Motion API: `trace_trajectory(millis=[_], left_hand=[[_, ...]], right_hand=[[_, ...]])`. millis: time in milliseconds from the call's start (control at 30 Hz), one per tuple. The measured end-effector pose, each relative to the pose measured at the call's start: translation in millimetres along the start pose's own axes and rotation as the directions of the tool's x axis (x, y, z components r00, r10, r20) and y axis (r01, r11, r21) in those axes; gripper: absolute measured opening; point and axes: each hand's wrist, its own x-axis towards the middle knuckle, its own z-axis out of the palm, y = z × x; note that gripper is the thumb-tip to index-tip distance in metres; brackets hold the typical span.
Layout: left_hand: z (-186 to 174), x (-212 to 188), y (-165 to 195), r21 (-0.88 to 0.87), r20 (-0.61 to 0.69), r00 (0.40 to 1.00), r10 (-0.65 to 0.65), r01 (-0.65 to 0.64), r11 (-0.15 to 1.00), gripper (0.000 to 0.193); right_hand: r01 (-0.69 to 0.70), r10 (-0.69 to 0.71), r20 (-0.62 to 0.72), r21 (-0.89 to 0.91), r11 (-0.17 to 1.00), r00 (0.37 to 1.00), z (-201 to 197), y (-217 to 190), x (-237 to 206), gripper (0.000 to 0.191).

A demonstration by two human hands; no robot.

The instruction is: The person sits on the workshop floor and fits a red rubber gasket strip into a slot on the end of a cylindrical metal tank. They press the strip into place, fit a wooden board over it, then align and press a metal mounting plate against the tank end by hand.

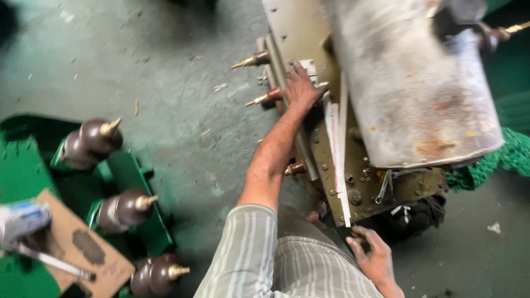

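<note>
R hand [375,255], L hand [301,88], both on white strip [337,160]

Down on the left sits a green unit [130,176] with three dark brown insulators [91,143] standing up from it in a row, each tipped with a brass stud. A scrap of brown cardboard [83,251] lies across its near corner, a stained patch on it, and a grey metal tool [47,260] rests over the cardboard. Green netting [510,157] bunches at the far right. The concrete floor [165,72] is scuffed and littered with chips.
</note>
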Motion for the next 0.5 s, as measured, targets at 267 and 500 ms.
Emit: trace_trajectory(millis=[267, 500], left_hand=[[-6, 0, 19, 0.066, 0.019, 0.999, 0.040, -0.041, 0.997, 0.118], [7, -48, -9, -0.629, -0.086, 0.995, 0.059, -0.100, 0.771, 0.065]], right_hand=[[-0.233, 0.229, -0.167, -0.006, 0.973, 0.959, -5, 20, -41, 0.033], [-0.018, 0.022, -0.146, 0.026, 0.999, 0.989, -24, 18, -21, 0.032]])
